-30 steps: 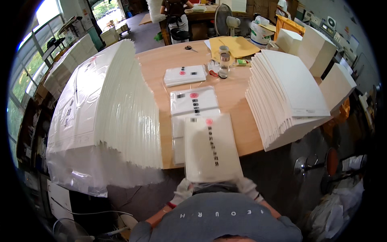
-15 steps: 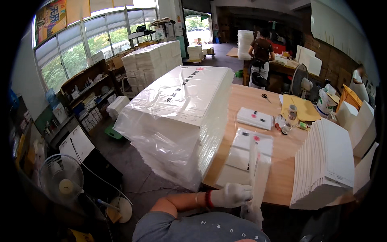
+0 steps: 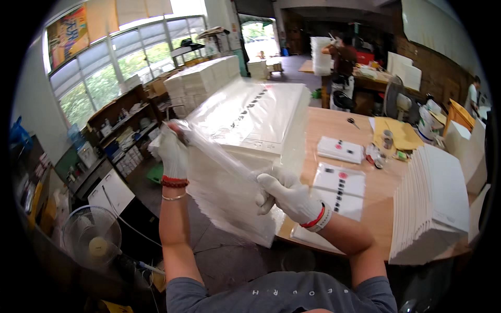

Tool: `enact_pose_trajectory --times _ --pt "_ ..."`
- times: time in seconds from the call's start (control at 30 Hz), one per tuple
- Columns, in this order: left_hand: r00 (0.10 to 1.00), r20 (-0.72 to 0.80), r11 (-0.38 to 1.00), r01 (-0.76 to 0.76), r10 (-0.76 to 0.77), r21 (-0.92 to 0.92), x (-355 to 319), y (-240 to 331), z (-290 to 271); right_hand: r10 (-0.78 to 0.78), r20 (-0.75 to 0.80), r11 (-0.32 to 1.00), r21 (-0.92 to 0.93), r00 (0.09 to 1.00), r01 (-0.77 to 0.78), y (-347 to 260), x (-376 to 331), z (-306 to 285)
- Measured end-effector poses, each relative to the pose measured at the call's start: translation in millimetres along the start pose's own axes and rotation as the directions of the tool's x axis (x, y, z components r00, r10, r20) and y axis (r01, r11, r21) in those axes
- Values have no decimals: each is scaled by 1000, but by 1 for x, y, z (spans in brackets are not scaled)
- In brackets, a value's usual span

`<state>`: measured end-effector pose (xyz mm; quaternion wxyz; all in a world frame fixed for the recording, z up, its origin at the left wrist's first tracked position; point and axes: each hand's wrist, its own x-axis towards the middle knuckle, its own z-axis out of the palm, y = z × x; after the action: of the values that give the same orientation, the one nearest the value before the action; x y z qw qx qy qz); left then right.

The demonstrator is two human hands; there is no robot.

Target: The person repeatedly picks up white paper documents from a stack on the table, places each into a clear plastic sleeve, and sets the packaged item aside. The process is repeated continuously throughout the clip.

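In white gloves, both my hands are raised in front of a tall stack of white flat packs point(image 3: 245, 117) wrapped in clear plastic. My left hand point(image 3: 174, 151) is closed on one end of a clear plastic bag point(image 3: 216, 147) at the stack's near left corner. The bag slants down from there to my right hand point(image 3: 284, 195), whose fingers are curled around its other end by the near right corner. What the bag contains is hard to make out. On the table right of my right hand lie flat white packets point(image 3: 339, 188) with black and red print.
A fanned pile of white boards point(image 3: 430, 203) stands at the table's right. Farther back are another packet point(image 3: 340, 149), scissors point(image 3: 353, 123), a yellow sheet point(image 3: 399, 134) and a jar point(image 3: 386, 138). A fan point(image 3: 91, 235) stands at lower left. A person point(image 3: 344, 62) stands at a far bench.
Both hands have moved from the table's near edge up and left to the stack, and have spread apart with the plastic bag between them. The far person's arm has risen.
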<state>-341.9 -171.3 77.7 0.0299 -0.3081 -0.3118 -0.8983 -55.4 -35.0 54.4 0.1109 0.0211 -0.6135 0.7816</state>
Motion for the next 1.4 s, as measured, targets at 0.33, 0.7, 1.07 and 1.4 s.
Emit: enact_pose_trajectory --times 0.33,0.7,1.07,1.4 --pt "587 363 605 287 -724 742 -276 -65 -45 168 -291 986 41 942 -163 148 -99 -76" --pt "554 641 351 545 531 -761 -275 -19 178 255 -904 963 271 344 -3 208 -259 -99" --pt "557 651 275 612 516 -742 -281 -43 193 269 -915 959 285 299 9 217 -274 -91" --pt "257 619 661 124 -742 740 -365 -256 80 287 -903 953 303 319 4 210 -272 -89"
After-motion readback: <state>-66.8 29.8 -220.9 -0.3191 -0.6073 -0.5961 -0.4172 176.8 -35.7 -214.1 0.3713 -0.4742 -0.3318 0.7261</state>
